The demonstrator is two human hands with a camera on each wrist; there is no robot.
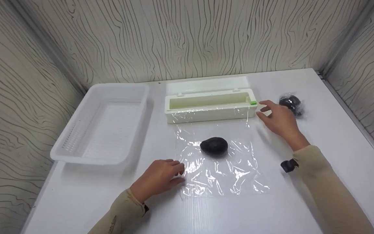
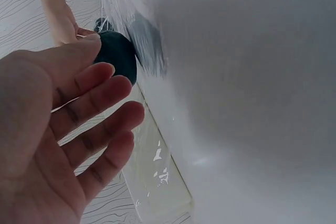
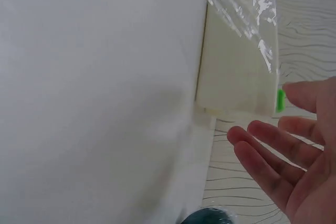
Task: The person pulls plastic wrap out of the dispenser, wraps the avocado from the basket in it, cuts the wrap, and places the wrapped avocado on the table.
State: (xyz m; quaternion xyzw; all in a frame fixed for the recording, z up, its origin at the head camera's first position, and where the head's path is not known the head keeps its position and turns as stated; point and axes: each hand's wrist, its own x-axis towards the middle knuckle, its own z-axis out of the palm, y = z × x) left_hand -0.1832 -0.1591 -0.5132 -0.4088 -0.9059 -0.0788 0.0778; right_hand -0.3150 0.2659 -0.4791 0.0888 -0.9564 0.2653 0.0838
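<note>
A dark avocado (image 1: 214, 146) lies on a sheet of clear cling film (image 1: 219, 175) spread over the table. The film runs up to the front of a white cling film dispenser (image 1: 209, 114), whose lid stands open at the back. My right hand (image 1: 279, 120) is beside the dispenser's right end, close to its green slider (image 1: 253, 102), fingers loosely bent and holding nothing. By the film's left edge is my left hand (image 1: 159, 175); the left wrist view shows its fingers relaxed and its palm bare. Whether its fingertips touch the film, I cannot tell.
A white plastic basket (image 1: 109, 161) stands on the left of the white table (image 1: 86, 195). At the right, behind my right hand, sits a dark round thing wrapped in film (image 1: 291, 103). Patterned panels (image 1: 190, 39) enclose the table's back and sides.
</note>
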